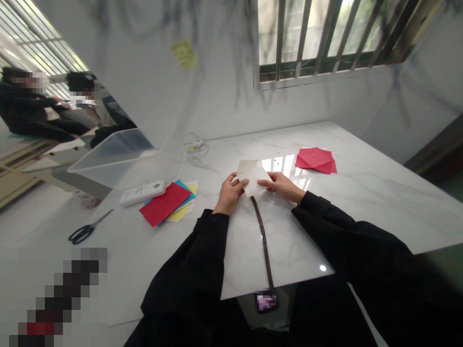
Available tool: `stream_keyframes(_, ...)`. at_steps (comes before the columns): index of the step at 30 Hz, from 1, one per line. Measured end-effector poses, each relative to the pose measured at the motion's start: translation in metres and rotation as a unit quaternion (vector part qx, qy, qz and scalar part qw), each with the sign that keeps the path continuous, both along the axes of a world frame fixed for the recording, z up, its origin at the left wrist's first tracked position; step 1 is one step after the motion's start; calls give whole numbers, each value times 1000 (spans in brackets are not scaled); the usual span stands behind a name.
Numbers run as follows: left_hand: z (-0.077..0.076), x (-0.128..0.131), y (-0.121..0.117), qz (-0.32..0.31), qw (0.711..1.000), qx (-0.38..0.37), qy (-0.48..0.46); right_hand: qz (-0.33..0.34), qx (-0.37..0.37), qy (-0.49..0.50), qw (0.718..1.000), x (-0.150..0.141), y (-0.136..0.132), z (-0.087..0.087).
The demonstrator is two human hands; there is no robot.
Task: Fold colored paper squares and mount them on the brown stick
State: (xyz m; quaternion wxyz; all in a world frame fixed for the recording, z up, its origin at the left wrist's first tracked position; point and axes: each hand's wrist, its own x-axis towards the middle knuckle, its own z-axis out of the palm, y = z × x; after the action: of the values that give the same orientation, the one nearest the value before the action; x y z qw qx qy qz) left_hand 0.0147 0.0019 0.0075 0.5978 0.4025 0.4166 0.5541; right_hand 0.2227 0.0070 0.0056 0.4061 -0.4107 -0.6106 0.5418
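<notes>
A creased piece of pale cream paper point(250, 169) is held up above the white marbled table point(238, 260). My left hand point(231, 193) pinches its left side, with the thumb on the near face. On the other side, my right hand point(284, 185) grips the right edge between thumb and fingers. Below the paper, a dark brown strap point(263, 229) runs down toward me and over the table's front edge. Red folded papers point(315, 160) lie to the right of my right hand.
Left of my arms lies a stack of coloured paper sheets point(166, 205) against a white device point(142, 193). Black-handled scissors point(87, 232) rest further left. A clear plastic bin point(104, 154) stands behind them. Two people sit at the far left. A barred window point(318, 43) is above.
</notes>
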Motion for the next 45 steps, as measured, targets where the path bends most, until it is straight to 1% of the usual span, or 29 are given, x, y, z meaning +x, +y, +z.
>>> stream_keyframes(3, -1, 0, 1, 18, 1000, 4, -1, 18, 20, -7, 1000, 1, -1, 2)
stream_keyframes(7, -4, 2, 1, -9, 998, 25, 52, 18, 32, -7, 999, 2, 1, 0)
stream_keyframes(10, -7, 3, 2, -16, 994, 50, 96, 15, 26, -23, 999, 2, 2, -3)
stream_keyframes(13, -8, 4, 2, -23, 993, 67, 96, 2, 16, -46, 999, 2, 3, -5)
stream_keyframes(17, -5, 4, 1, -35, 994, 65, 79, -29, 3, -56, 998, 0, 4, -6)
stream_keyframes(19, -3, 3, 1, -19, 995, 68, 75, -39, -5, -54, 998, 0, 5, -7)
stream_keyframes(23, 0, 0, 3, 38, 991, 99, 76, -46, -13, -48, 998, -1, 7, -8)
stream_keyframes(27, 3, -1, 4, 63, 988, 114, 89, -45, -25, -44, 998, -1, 5, -6)
stream_keyframes(31, 4, 0, 3, 71, 988, 106, 91, -40, -22, -51, 998, -1, 4, -4)
stream_keyframes(38, 4, 3, 1, 39, 996, 64, 44, -37, -2, -66, 997, -1, 4, -6)
stream_keyframes(41, 6, 4, -1, 36, 998, 57, 21, -29, 4, -72, 997, -1, 2, -2)
stream_keyframes(45, 7, 4, -2, 18, 1000, 8, -9, -24, 1, -65, 998, -3, -2, 4)
